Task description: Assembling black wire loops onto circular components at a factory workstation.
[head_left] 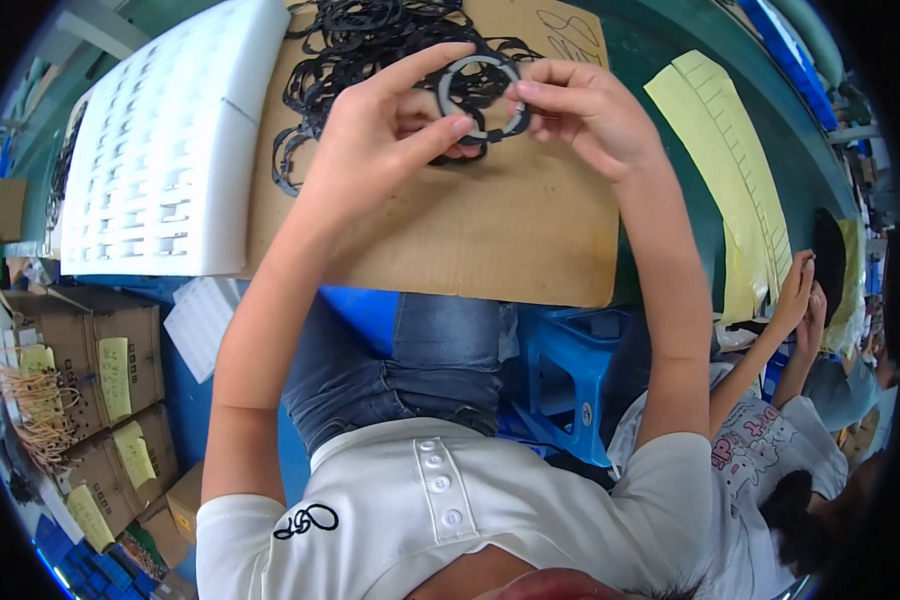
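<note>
A round ring [445, 92], black outside with a grey inner band, is held up between both my hands above a sheet of brown cardboard [440, 235]. My left hand [385, 135] grips its left side, the thumb at the lower edge and the index finger over the top. On the opposite side my right hand [585, 110] pinches the rim between thumb and fingers. Behind and below the ring lies a tangled heap of thin black rings [340, 65]. Part of that heap is hidden by my left hand.
White foam trays with slots [160, 150] stand left of the cardboard. Yellow sheeting [725, 150] lies on the green table to the right. A co-worker's hands [800, 300] are at work at far right. Blue stools [570, 370] and stacked cartons [120, 360] stand below table height.
</note>
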Available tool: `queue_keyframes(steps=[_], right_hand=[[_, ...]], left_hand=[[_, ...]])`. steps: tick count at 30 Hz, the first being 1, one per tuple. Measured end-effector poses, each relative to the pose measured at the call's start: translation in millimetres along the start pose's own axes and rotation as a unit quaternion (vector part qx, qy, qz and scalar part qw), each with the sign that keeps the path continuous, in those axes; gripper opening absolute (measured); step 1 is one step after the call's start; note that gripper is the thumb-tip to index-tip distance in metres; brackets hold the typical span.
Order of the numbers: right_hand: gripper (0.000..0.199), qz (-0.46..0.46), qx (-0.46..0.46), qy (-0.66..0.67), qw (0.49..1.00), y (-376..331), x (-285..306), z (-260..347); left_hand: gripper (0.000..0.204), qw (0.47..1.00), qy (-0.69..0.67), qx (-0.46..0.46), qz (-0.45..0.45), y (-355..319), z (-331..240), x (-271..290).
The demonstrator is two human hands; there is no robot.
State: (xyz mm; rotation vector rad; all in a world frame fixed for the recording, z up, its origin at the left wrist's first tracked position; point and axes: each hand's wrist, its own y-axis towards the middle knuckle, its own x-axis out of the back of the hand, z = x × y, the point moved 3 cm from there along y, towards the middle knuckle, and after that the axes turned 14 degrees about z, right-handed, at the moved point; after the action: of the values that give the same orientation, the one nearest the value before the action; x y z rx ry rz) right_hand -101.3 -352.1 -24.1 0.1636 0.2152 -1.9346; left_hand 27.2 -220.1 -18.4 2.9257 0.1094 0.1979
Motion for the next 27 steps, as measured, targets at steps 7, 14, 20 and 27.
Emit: queue_keyframes(steps=[7,14,20,27], right_hand=[[0.010,-0.079,0.008,-0.053,0.995,-16,82,15],[0.008,-0.194,-0.042,-0.122,0.973,-30,132,11],[0.008,-0.208,-0.086,-0.174,0.959,-27,124,2],[0.007,-0.235,-0.092,-0.202,0.946,-27,116,-1]], left_hand=[[0.045,0.994,-0.039,-0.014,0.105,83,26,-28],[0.037,0.990,0.109,0.045,0.072,109,42,-38],[0.027,0.968,0.242,0.029,0.066,113,43,-46],[0.029,0.926,0.365,0.007,0.097,119,44,-61]])
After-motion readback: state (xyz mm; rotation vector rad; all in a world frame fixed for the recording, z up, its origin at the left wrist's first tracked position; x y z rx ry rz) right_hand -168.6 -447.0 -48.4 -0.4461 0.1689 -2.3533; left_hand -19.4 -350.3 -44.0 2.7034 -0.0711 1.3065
